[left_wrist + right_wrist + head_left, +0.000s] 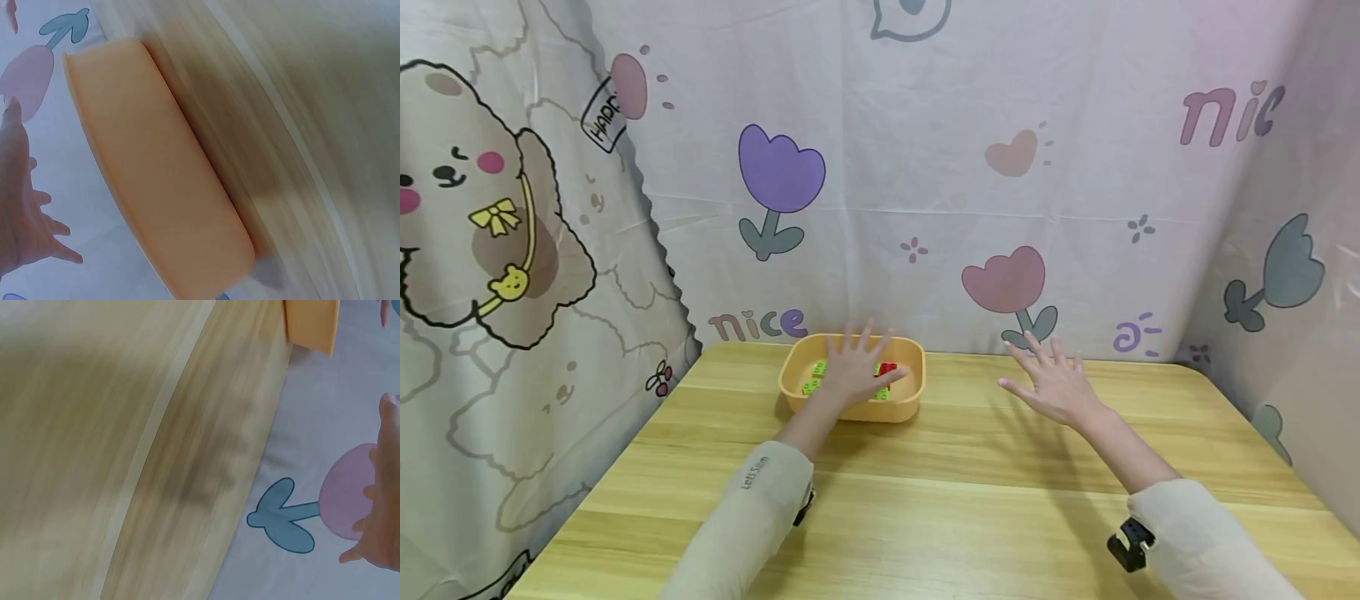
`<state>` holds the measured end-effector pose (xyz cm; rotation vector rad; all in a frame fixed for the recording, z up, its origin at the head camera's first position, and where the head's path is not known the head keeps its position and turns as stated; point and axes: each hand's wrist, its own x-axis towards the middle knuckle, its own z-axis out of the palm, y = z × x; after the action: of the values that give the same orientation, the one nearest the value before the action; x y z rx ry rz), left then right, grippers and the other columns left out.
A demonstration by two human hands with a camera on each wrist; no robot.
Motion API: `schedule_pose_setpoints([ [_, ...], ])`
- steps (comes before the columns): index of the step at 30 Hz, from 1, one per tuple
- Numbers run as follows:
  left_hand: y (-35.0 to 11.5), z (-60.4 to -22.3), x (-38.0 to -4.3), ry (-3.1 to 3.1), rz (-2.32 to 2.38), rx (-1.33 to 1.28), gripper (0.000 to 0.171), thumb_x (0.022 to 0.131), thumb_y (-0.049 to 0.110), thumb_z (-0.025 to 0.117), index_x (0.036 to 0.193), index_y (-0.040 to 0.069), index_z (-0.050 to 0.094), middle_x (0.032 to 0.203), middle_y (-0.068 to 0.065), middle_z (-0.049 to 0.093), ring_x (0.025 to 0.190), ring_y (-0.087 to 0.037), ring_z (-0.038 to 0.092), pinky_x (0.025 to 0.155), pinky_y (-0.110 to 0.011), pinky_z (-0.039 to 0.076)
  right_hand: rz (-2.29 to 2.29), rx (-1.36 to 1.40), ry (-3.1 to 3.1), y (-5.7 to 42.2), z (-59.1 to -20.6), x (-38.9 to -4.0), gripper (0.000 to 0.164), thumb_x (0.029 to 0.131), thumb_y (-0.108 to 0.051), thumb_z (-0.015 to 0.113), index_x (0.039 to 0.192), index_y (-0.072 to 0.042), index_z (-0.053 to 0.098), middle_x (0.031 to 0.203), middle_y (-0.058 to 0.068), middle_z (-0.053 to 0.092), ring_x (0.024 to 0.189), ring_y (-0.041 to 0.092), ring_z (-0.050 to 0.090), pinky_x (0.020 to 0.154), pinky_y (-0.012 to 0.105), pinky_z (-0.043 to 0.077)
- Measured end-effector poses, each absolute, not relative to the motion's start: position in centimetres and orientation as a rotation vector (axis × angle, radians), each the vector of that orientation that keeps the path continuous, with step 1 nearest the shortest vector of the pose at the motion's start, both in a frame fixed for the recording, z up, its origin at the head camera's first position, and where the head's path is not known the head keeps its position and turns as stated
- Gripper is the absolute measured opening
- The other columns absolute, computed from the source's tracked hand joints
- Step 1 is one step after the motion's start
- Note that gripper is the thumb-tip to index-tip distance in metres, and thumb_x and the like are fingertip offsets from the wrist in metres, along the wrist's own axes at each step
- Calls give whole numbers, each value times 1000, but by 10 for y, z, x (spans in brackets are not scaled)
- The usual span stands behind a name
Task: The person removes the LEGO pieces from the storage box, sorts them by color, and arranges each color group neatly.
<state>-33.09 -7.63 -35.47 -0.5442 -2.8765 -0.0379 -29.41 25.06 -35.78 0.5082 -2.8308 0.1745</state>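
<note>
At the near side, two pale sleeves are cut off by the lower border; the left sleeve (741,517) bears small dark writing, which seems to begin with "Lets", the rest being hard to make out; at the right sleeve (1206,533) a black clip (1129,544) is seen. The wooden table (955,517) continues between the arms up to its straight back edge, and its bare boards give room between the basket and the right side. The right hand (1056,383) is in the air above the table, released, with fingers spread; the left hand (855,367) is likewise spread and grasps nothing, above the orange basket (850,412), which stands near the back edge, left of the middle. Inside lie green blocks (819,369) and red blocks (889,367); the left hand hides some part, so their number I cannot tell; the left wrist view shows only the outer wall of the basket. Behind hangs a printed cloth (895,167); "nice" is readable above the basket, "nic" at upper right; on the left cloth (445,400), "HAP" can be read, its end covered.
</note>
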Motion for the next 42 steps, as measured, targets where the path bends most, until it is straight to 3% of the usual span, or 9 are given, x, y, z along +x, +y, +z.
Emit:
schedule_pose_setpoints([
  [7, -108, -355, -337, -2887, -20, -479, 79, 85, 69, 34, 148, 24, 19, 151, -15, 13, 132, -47, 8, 98, -69, 6, 197, 542, -2811, 232, -360, -300, 69, 89, -60, 40, 145, -20, 29, 149, 15, 16, 130, 50, 7, 93, 74, 6],
  [21, -185, -368, -344, -2901, -277, -303, 74, 91, 59, 37, 147, 13, 22, 149, -22, 9, 129, -51, 6, 100, -66, 4, 314, 618, -2793, 180, -370, -316, 67, 89, -57, 44, 144, -20, 32, 148, 16, 21, 131, 48, 7, 95, 72, 7],
  [30, -198, -386, -349, -2912, -799, -229, 73, 93, 58, 33, 148, 12, 17, 148, -25, 6, 130, -49, 8, 95, -70, 17, 573, 664, -2837, 143, -383, -328, 64, 92, -51, 43, 144, -14, 33, 147, 20, 22, 129, 48, 16, 96, 69, 16],
  [37, -202, -398, -356, -2843, -1208, -274, 72, 96, 44, 41, 146, 2, 12, 146, -29, 11, 131, -46, 12, 103, -60, 13, 792, 670, -2894, 124, -398, -332, 65, 94, -50, 41, 146, -13, 27, 149, 18, 15, 132, 42, 16, 100, 62, 20],
  [42, -204, -405, -356, -2824, -1344, -271, 75, 96, 44, 41, 146, -1, 8, 147, -27, 9, 132, -43, 9, 105, -56, 9, 872, 656, -2895, 119, -407, -331, 66, 93, -50, 42, 146, -13, 26, 149, 18, 15, 133, 41, 14, 99, 63, 20],
])
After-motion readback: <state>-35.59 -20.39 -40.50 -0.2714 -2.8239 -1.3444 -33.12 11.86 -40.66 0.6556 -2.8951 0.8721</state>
